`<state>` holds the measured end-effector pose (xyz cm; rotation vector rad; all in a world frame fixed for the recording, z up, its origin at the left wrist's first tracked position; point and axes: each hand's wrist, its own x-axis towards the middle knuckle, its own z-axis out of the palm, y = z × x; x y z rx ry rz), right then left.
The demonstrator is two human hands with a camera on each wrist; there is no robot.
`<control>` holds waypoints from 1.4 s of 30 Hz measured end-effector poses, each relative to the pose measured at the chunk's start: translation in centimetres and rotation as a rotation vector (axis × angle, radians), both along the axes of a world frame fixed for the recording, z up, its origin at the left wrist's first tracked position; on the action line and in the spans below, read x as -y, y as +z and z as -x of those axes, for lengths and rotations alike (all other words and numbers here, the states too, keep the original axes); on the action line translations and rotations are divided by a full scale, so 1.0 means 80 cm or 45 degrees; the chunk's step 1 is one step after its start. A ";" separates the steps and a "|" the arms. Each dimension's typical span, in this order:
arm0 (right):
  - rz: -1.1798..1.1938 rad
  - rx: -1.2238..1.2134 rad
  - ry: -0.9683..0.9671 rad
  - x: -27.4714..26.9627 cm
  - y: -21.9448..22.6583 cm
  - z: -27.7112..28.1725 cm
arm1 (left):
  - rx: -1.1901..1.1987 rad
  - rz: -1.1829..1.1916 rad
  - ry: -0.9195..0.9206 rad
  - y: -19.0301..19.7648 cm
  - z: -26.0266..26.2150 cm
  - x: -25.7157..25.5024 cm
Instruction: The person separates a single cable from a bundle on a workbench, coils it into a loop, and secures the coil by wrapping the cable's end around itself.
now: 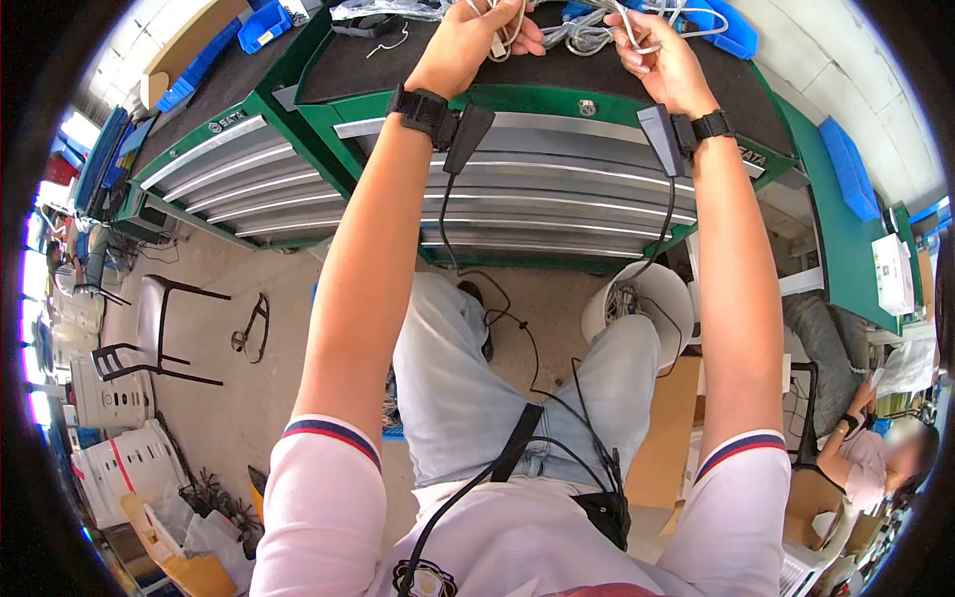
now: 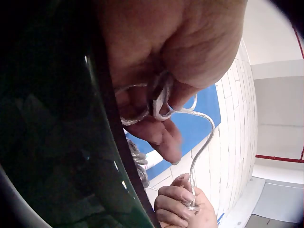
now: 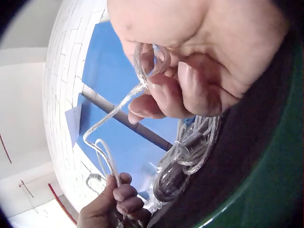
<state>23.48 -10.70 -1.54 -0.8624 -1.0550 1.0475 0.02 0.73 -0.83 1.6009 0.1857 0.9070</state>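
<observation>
A clear-sheathed silvery cable runs between the two hands over the bench. My left hand grips looped turns of it, with a pale tag or plug showing among the loops at the fingers. With fingers curled, my right hand holds another part, and a small loop stands out by its thumb in the right wrist view. Bundled coils of similar cable lie on the dark bench top below and between the hands.
Green drawer cabinets stand in front of me. Blue bins sit at the back of the bench. A white bucket with cables inside is by my knee. A black chair stands left; another person is at right.
</observation>
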 end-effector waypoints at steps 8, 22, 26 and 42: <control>0.014 -0.023 -0.031 0.004 0.003 0.004 | 0.011 0.156 0.018 0.003 -0.001 0.003; -0.013 0.033 -0.024 0.003 0.002 0.002 | -0.007 0.133 0.063 0.006 0.002 0.009; 0.029 -0.047 -0.044 0.006 0.009 0.010 | -0.001 0.065 0.028 0.007 0.001 0.007; -0.018 0.094 0.163 -0.002 -0.003 -0.011 | -0.019 0.238 0.074 -0.003 0.000 -0.008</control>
